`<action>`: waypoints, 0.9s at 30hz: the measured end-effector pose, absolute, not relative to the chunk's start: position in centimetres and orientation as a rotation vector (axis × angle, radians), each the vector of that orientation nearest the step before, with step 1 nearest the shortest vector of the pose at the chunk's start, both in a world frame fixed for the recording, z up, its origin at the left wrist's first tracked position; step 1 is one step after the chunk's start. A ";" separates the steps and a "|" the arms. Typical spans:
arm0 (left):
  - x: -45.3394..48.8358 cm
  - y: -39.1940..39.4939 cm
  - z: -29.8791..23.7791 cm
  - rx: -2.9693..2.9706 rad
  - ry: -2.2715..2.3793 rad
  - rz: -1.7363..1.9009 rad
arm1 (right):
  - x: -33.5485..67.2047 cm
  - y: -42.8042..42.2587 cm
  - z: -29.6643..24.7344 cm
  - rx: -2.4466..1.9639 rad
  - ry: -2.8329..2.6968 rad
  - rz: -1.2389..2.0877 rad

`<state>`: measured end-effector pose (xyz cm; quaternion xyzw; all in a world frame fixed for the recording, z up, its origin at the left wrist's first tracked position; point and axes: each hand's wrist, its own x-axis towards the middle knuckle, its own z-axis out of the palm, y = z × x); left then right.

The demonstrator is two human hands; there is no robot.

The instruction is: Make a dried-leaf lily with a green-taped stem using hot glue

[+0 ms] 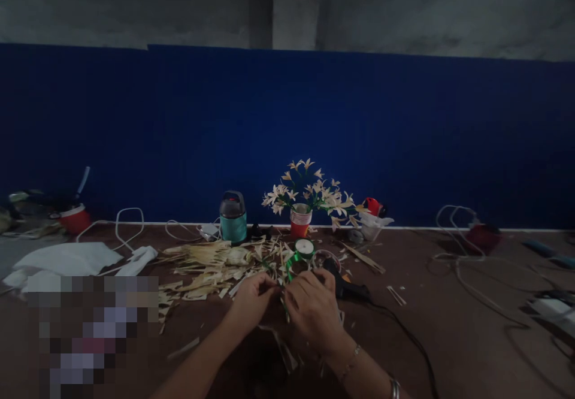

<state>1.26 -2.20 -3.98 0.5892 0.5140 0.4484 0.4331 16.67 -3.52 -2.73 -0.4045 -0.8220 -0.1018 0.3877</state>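
Note:
My left hand [251, 299] and my right hand [313, 306] meet low over the brown table [449, 327], fingers pinched together. Between them runs a thin green ribbon strip [290, 267] that leads up to a green ribbon roll [304, 248]. What exactly each hand pinches is too small and dark to name beyond the strip. Pale dried leaf strips [206, 264] lie in a heap just left of my left hand. A black glue gun [348, 288] lies right behind my right hand, its cord trailing right.
A red cup of handmade pale flowers [300, 222] stands at the back by a teal jar [233, 217]. White cables [458, 255] loop at the right, white cloth [67, 259] lies at the left, a red pot [74, 218] far left. A blue wall panel [287, 135] backs the table.

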 end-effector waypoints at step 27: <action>-0.1 -3.7 -0.9 1.727 0.937 1.046 | 18.0 -2.8 0.0 -0.992 -1.390 1.896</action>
